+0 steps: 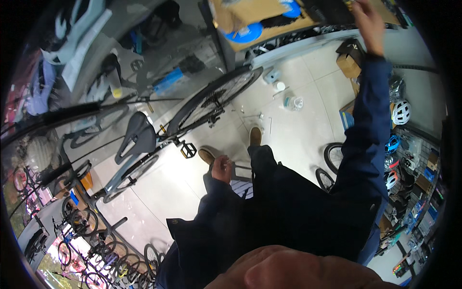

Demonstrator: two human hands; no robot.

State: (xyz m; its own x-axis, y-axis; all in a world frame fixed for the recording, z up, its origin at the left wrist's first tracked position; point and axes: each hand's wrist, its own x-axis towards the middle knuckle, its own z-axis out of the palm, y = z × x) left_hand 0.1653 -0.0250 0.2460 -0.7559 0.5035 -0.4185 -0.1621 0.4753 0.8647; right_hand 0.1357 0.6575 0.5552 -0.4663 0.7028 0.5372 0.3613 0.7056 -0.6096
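Note:
My right hand [370,30] reaches out to the far right, over a bench top [391,12] with cardboard on it. Its fingers are blurred beside a dark flat object [332,10], and I cannot tell whether they touch it. Low in front of my body, my left hand [222,169] has its fingers curled in; what they hold, if anything, is hidden. To the left of that hand stands a bicycle with a black saddle [138,137], a black pedal [188,150] and a rear wheel [211,98].
Blue round discs [244,32] lie on the bench. A clear plastic bottle [293,102], a white cup [278,86] and thin tools [270,125] are on the tiled floor. Helmets [401,112] hang at the right. Several bicycles [84,221] stand at the lower left.

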